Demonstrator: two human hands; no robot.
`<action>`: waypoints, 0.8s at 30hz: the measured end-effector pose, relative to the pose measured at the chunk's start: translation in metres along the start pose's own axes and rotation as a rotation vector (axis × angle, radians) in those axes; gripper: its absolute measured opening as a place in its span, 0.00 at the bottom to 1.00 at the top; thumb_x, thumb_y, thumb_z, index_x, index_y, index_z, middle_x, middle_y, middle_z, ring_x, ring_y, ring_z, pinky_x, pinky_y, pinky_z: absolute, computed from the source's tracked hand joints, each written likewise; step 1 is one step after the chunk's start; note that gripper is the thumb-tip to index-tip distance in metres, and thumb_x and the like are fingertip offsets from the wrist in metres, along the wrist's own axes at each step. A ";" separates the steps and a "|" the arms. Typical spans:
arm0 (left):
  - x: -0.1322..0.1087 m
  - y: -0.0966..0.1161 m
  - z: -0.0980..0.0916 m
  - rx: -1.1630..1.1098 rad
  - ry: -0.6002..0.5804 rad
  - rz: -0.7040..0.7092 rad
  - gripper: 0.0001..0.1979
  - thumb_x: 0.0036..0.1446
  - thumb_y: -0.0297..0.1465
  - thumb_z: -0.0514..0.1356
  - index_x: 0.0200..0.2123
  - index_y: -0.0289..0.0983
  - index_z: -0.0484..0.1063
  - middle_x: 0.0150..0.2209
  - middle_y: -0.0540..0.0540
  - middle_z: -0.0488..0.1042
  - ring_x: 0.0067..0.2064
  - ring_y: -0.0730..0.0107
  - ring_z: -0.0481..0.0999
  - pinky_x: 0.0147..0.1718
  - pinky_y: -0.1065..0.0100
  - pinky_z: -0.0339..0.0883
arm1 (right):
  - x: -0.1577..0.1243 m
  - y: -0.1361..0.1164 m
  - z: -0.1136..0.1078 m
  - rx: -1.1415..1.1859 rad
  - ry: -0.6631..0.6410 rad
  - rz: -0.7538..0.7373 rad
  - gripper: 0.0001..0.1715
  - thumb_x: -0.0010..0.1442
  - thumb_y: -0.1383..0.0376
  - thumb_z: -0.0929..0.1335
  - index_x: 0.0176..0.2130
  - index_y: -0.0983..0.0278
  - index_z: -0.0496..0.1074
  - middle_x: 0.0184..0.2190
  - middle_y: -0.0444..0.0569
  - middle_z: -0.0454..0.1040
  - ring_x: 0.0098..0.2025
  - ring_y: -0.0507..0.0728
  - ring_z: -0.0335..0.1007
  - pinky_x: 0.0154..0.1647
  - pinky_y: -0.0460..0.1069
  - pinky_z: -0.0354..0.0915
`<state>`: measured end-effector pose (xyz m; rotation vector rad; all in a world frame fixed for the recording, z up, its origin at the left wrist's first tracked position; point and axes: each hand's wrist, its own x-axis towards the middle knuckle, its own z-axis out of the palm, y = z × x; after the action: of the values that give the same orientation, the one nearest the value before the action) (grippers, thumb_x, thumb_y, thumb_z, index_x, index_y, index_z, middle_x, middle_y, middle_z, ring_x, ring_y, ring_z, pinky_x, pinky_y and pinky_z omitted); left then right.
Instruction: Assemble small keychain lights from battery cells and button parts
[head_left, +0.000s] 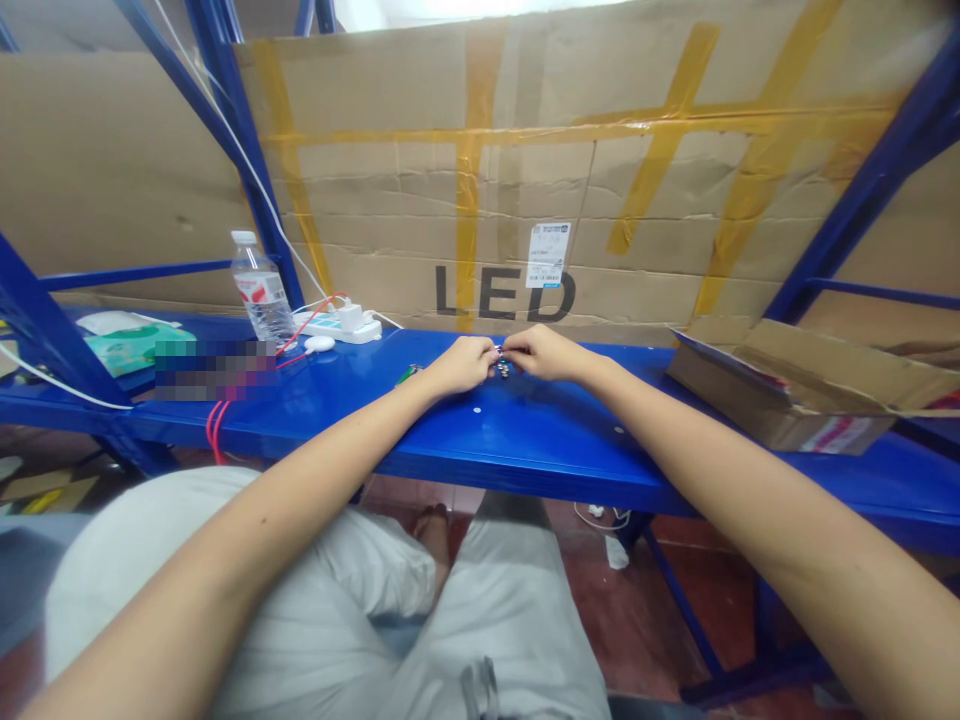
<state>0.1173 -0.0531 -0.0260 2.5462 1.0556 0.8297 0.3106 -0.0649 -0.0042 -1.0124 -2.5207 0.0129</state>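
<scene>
Cluster of tiny shiny pieces point(503, 369) | over blue glossy surface point(480, 440), just nearside of the fingers point(517, 345), long axis unclear | left hand point(466, 364), right hand point(544, 352) equally near | fingers curled inward, cannot tell if grasping

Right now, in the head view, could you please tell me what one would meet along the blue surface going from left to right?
Teal tissue pack, water bottle, white power strip, small green item, left hand, small shiny pieces, right hand, open cardboard box.
</scene>
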 end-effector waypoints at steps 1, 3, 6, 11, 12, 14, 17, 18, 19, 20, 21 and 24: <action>0.000 0.000 0.000 0.004 0.010 0.009 0.14 0.65 0.29 0.51 0.29 0.35 0.72 0.27 0.46 0.75 0.31 0.67 0.73 0.34 0.67 0.64 | 0.000 -0.001 0.000 0.003 -0.007 0.002 0.14 0.59 0.69 0.62 0.24 0.66 0.68 0.21 0.46 0.71 0.24 0.50 0.58 0.30 0.47 0.52; -0.001 0.000 0.000 0.034 0.042 0.035 0.12 0.63 0.28 0.52 0.29 0.35 0.72 0.28 0.46 0.76 0.31 0.66 0.72 0.35 0.67 0.63 | -0.002 -0.002 -0.001 0.024 -0.015 0.018 0.14 0.59 0.68 0.62 0.23 0.66 0.68 0.20 0.46 0.71 0.24 0.50 0.58 0.30 0.47 0.52; -0.001 0.000 0.001 0.081 0.067 0.074 0.11 0.63 0.28 0.53 0.31 0.34 0.73 0.30 0.44 0.77 0.33 0.65 0.73 0.36 0.66 0.64 | -0.003 -0.004 -0.003 0.082 -0.032 0.065 0.15 0.60 0.66 0.63 0.23 0.66 0.68 0.20 0.45 0.71 0.24 0.50 0.59 0.29 0.47 0.53; -0.003 0.000 0.002 0.134 0.094 0.129 0.11 0.64 0.28 0.53 0.36 0.34 0.75 0.37 0.41 0.80 0.38 0.62 0.76 0.39 0.65 0.66 | -0.003 -0.004 -0.006 0.263 -0.065 0.166 0.16 0.60 0.61 0.63 0.23 0.65 0.68 0.17 0.43 0.69 0.21 0.50 0.61 0.27 0.47 0.54; -0.003 0.000 0.002 0.142 0.102 0.135 0.10 0.64 0.28 0.53 0.37 0.34 0.75 0.38 0.40 0.80 0.39 0.61 0.77 0.40 0.64 0.66 | -0.003 -0.003 -0.006 0.294 -0.063 0.180 0.16 0.60 0.61 0.63 0.23 0.65 0.68 0.17 0.43 0.69 0.21 0.50 0.61 0.26 0.47 0.55; -0.003 -0.002 0.003 0.151 0.113 0.142 0.10 0.65 0.28 0.53 0.39 0.34 0.75 0.40 0.39 0.80 0.41 0.59 0.78 0.41 0.63 0.67 | -0.003 -0.003 -0.007 0.332 -0.058 0.192 0.16 0.60 0.60 0.64 0.24 0.65 0.68 0.17 0.43 0.69 0.20 0.50 0.61 0.26 0.47 0.55; -0.002 -0.003 0.004 0.163 0.120 0.151 0.10 0.65 0.28 0.53 0.41 0.35 0.74 0.41 0.40 0.80 0.43 0.59 0.78 0.43 0.63 0.68 | -0.003 -0.002 -0.006 0.347 -0.049 0.191 0.16 0.60 0.60 0.65 0.24 0.65 0.69 0.17 0.43 0.69 0.20 0.50 0.61 0.25 0.46 0.55; -0.002 -0.004 0.004 0.173 0.123 0.155 0.10 0.65 0.28 0.53 0.41 0.35 0.74 0.42 0.39 0.80 0.44 0.58 0.78 0.43 0.63 0.68 | -0.002 -0.002 -0.005 0.352 -0.046 0.192 0.16 0.60 0.60 0.65 0.24 0.65 0.69 0.16 0.43 0.68 0.20 0.50 0.61 0.24 0.46 0.55; -0.002 -0.004 0.004 0.187 0.126 0.159 0.10 0.65 0.28 0.53 0.41 0.35 0.74 0.42 0.39 0.80 0.44 0.58 0.78 0.43 0.62 0.69 | -0.002 -0.001 -0.005 0.362 -0.043 0.194 0.16 0.60 0.60 0.65 0.24 0.65 0.69 0.16 0.43 0.68 0.19 0.50 0.61 0.24 0.46 0.55; -0.002 -0.004 0.004 0.206 0.130 0.166 0.10 0.65 0.28 0.52 0.41 0.35 0.74 0.41 0.39 0.80 0.43 0.58 0.78 0.43 0.62 0.69 | -0.002 -0.001 -0.004 0.379 -0.040 0.199 0.16 0.60 0.60 0.65 0.23 0.65 0.69 0.15 0.42 0.68 0.19 0.50 0.61 0.24 0.46 0.55; -0.002 -0.005 0.005 0.227 0.135 0.174 0.10 0.65 0.28 0.52 0.42 0.35 0.74 0.41 0.39 0.80 0.43 0.57 0.78 0.43 0.62 0.69 | -0.002 0.000 -0.004 0.404 -0.038 0.203 0.16 0.60 0.60 0.66 0.23 0.65 0.69 0.15 0.43 0.68 0.19 0.50 0.61 0.23 0.46 0.55; -0.003 -0.004 0.005 0.298 0.151 0.196 0.11 0.66 0.28 0.52 0.43 0.34 0.73 0.41 0.38 0.79 0.43 0.57 0.78 0.42 0.61 0.69 | -0.001 0.002 -0.001 0.517 -0.030 0.225 0.15 0.58 0.61 0.67 0.23 0.65 0.69 0.15 0.43 0.67 0.18 0.50 0.61 0.22 0.46 0.56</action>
<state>0.1157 -0.0523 -0.0328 2.9136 1.0535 0.9942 0.3126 -0.0645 -0.0037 -1.0630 -2.2311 0.7086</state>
